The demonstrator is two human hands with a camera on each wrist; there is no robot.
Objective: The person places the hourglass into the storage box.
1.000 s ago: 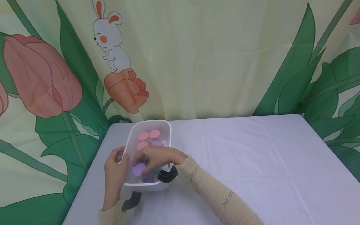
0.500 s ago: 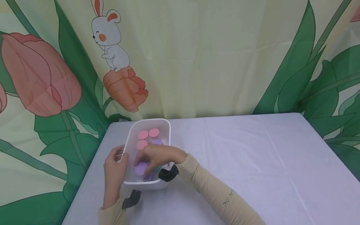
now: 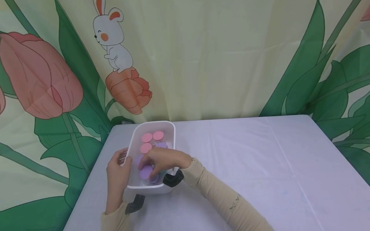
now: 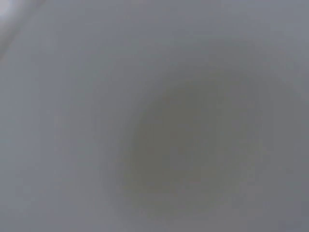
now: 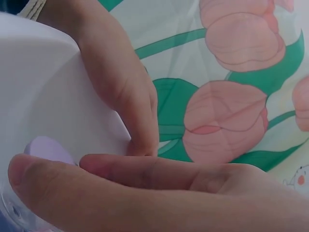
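A white plastic bin (image 3: 151, 190) stands on the table at the left in the head view. My left hand (image 3: 118, 178) grips its left wall, thumb at the rim and fingers outside. Inside the bin, my right hand (image 3: 163, 159) pinches a small jar by its round purple lid (image 3: 146, 172), between thumb and fingers. In the right wrist view the purple lid (image 5: 48, 149) shows behind the thumb, and my left hand (image 5: 120, 87) is on the bin's edge. Pink lids (image 3: 146, 138) and another purple lid (image 3: 162, 145) lie farther back. My right hand hides part of the contents.
A white cloth covers the table (image 3: 237, 166). Behind it hangs a curtain (image 3: 214, 64) printed with tulips and a rabbit. Black wrist mounts (image 3: 173, 178) stick out at both sleeves, one over the bin's near right rim. The left wrist view is a grey blur.
My right hand has shifted the purple-lidded jar slightly to the right inside the bin, beside another purple piece. My left hand keeps its grip on the bin wall.
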